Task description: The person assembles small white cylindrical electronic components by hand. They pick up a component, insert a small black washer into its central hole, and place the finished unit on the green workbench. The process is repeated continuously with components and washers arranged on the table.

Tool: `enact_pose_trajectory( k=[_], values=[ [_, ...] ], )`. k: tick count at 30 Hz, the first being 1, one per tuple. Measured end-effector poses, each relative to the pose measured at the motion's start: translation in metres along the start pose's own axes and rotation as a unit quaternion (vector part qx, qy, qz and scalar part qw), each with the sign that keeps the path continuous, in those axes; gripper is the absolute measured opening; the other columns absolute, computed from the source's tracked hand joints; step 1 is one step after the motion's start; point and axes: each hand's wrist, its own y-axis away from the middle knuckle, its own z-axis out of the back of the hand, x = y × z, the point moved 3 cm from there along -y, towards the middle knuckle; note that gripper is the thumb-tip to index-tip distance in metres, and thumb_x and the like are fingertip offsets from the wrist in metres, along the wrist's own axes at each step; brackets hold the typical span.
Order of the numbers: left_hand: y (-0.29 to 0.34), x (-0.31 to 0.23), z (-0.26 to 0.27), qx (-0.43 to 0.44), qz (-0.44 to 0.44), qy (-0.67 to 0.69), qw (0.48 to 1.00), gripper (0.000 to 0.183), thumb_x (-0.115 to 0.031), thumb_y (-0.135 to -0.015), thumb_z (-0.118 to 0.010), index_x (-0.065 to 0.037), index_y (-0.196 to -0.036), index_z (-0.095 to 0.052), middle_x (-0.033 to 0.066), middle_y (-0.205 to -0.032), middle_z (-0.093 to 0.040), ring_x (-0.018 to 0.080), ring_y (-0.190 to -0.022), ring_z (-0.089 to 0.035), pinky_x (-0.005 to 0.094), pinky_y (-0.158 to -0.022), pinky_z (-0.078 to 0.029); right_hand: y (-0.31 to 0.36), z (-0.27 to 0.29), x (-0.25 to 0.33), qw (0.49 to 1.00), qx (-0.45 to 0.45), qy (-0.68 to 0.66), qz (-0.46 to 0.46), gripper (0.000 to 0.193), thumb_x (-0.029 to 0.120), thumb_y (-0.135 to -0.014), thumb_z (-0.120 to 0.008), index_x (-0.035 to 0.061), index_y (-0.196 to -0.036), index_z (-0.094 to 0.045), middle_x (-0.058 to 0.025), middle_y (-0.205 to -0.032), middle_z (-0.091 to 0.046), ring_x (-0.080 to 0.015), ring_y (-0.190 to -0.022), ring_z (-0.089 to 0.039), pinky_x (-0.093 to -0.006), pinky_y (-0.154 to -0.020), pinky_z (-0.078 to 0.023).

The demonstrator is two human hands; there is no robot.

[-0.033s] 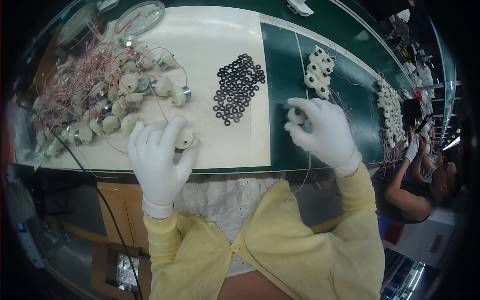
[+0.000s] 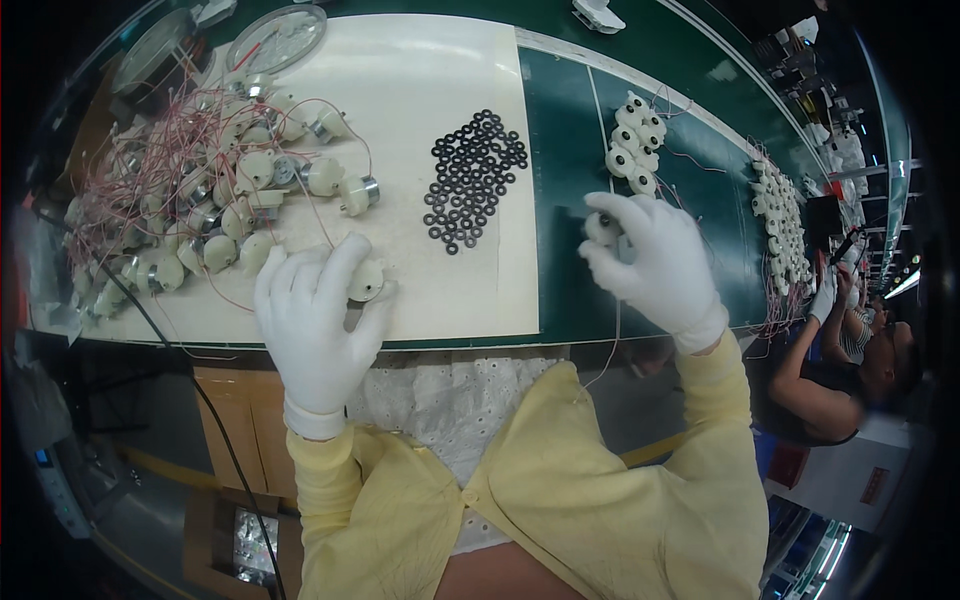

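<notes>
My left hand (image 2: 320, 318), in a white glove, is closed around a small motor with a cream plastic cap (image 2: 367, 281) at the near edge of the pale sheet. My right hand (image 2: 664, 268), also gloved, pinches another cream-capped motor (image 2: 600, 228) between thumb and finger, over the green table. A black ring shows on top of that one, and a thin wire hangs below the hand. Between the hands, farther back, lie many small black rubber rings (image 2: 470, 185). Just beyond my right hand stands a group of cream-capped motors with black rings (image 2: 634, 143).
A tangled heap of motors with pink wires (image 2: 225, 180) covers the left of the pale sheet (image 2: 430, 60). A clear round dish (image 2: 277, 38) sits behind it. More capped motors (image 2: 780, 225) stand far right, near a co-worker (image 2: 835, 385). A black cable (image 2: 215, 405) crosses the lower left.
My right hand has shifted slightly to the right with its motor. My left hand keeps its hold and has hardly moved.
</notes>
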Motion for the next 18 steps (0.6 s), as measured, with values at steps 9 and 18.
enact_pose_trajectory(
  k=[9,18],
  values=[
    [-0.001,-0.001,0.001,0.013,0.003,0.005,1.0,0.051,-0.017,-0.078,-0.086,-0.009,-0.126,-0.071,0.0076,-0.107,-0.07,0.0294,-0.107,-0.065,0.0516,-0.114,-0.041,0.014,0.036,-0.077,0.982,-0.099,0.012,-0.157,0.043,0.021,-0.086,-0.077,0.0117,-0.127,-0.073,-0.0142,-0.104,-0.074,-0.0309,-0.092,-0.074,-0.0401,-0.082,-0.058],
    [-0.002,-0.001,0.0,-0.001,-0.01,-0.004,1.0,0.049,-0.022,-0.078,-0.086,-0.011,-0.123,-0.071,0.0071,-0.103,-0.067,0.0289,-0.103,-0.063,0.0489,-0.107,-0.043,0.019,0.021,-0.063,0.985,-0.087,0.003,-0.148,0.042,0.023,-0.087,-0.077,0.0098,-0.127,-0.072,-0.0116,-0.099,-0.073,-0.0283,-0.084,-0.072,-0.0384,-0.076,-0.057]
  ],
)
